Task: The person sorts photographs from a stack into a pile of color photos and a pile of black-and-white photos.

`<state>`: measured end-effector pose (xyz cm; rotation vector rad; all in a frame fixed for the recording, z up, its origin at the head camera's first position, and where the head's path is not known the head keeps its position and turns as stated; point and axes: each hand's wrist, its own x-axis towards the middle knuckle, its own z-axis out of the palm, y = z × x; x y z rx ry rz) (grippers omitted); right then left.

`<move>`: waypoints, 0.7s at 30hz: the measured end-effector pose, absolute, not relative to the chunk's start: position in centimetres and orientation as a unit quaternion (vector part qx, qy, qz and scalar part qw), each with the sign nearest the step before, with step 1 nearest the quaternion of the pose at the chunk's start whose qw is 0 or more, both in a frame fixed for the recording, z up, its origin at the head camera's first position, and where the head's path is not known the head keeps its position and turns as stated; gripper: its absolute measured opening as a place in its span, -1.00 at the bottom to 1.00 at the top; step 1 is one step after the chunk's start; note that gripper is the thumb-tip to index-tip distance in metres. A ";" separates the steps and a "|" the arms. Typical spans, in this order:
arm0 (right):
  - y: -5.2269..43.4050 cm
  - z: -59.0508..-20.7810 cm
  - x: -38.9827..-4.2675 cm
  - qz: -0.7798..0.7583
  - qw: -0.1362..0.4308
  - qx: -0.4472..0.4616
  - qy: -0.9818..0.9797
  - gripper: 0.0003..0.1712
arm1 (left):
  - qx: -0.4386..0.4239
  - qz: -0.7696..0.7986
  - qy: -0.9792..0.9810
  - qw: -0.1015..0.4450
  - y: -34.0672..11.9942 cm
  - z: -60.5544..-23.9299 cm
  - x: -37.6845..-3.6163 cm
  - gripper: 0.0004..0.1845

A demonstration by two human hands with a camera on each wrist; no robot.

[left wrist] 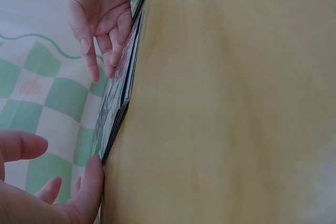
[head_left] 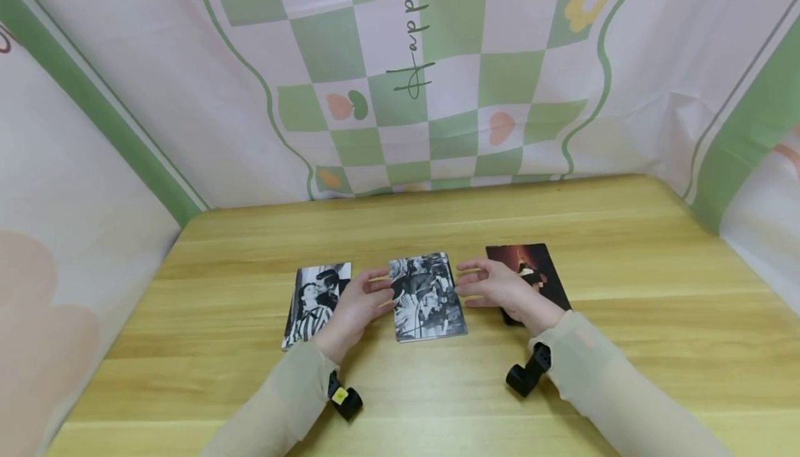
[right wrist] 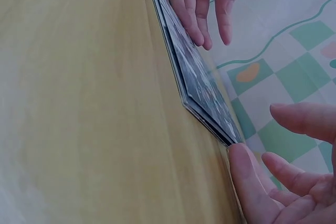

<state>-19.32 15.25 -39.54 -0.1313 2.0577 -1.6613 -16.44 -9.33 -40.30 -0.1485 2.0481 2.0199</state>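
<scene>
Both hands, left hand (head_left: pixel 356 308) and right hand (head_left: pixel 500 289), flank the middle photo stack (head_left: pixel 427 296) (fingers relaxed, fingertips touching its edges).

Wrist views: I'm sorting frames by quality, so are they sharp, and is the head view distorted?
Head view: wide-angle bend at the table edges, even light, middle card stack fairly sharp. Left wrist view: soft, left hand blurred up close. Right wrist view: table hazy, right hand out of focus.
</scene>
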 end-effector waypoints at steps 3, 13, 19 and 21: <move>15.2 -39.6 -19.3 -0.609 0.244 -0.045 0.753 -0.37 | -0.053 0.695 0.705 0.131 -9.5 -40.3 -16.5 -0.50; 15.2 -39.6 -19.4 -0.607 0.245 -0.041 0.755 -0.38 | -0.050 0.696 0.704 0.134 -9.9 -40.4 -16.3 -0.51; 15.1 -39.4 -19.3 -0.607 0.247 -0.040 0.754 -0.37 | -0.058 0.698 0.700 0.138 -10.0 -40.5 -16.3 -0.53; 15.1 -39.4 -19.3 -0.606 0.247 -0.040 0.755 -0.37 | -0.061 0.699 0.699 0.140 -10.0 -40.5 -16.3 -0.53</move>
